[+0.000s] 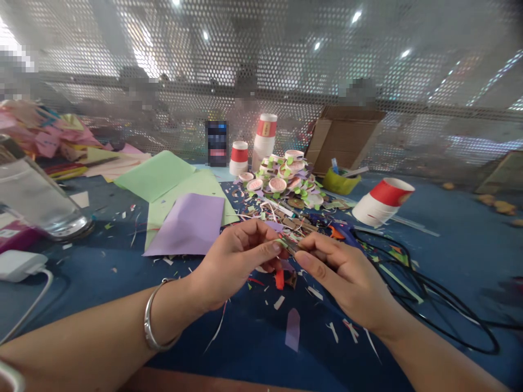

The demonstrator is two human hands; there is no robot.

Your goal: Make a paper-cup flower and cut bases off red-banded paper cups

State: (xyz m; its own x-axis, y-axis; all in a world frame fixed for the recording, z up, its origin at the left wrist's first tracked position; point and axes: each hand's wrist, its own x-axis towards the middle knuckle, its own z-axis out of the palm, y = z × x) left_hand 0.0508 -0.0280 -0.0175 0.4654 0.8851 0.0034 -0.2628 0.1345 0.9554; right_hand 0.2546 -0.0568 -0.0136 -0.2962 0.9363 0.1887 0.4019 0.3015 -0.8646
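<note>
Bare forearms (93,335) reached over the blue table (245,356) from both lower corners, a silver bangle (149,316) circling the left wrist. Between the two hands, just past the near edge's middle, was a slim dark tool (291,245), gripped by the right hand (342,267) between thumb and fingers. Its long axis ran aslant — the exposed end pointed left and slightly away from the person. At that end was a green paper scrap (281,242), pinched by the left hand (241,258) between thumb and fingertips; it was too small to tell which way it faced.

Below the fingers lay a red-orange strip (279,279) and, nearer the person, a purple slip (292,329), its tapered end facing away. Leftward, a purple sheet (192,226) overlapped pale green sheets (157,177). Beyond the hands rose a heap of round white pieces (278,185) with green tabs, an upright cup stack (267,128) behind it. Rightward, another cup stack (383,201) tilted — red end up and to the right — near a looped black cable (409,268).
</note>
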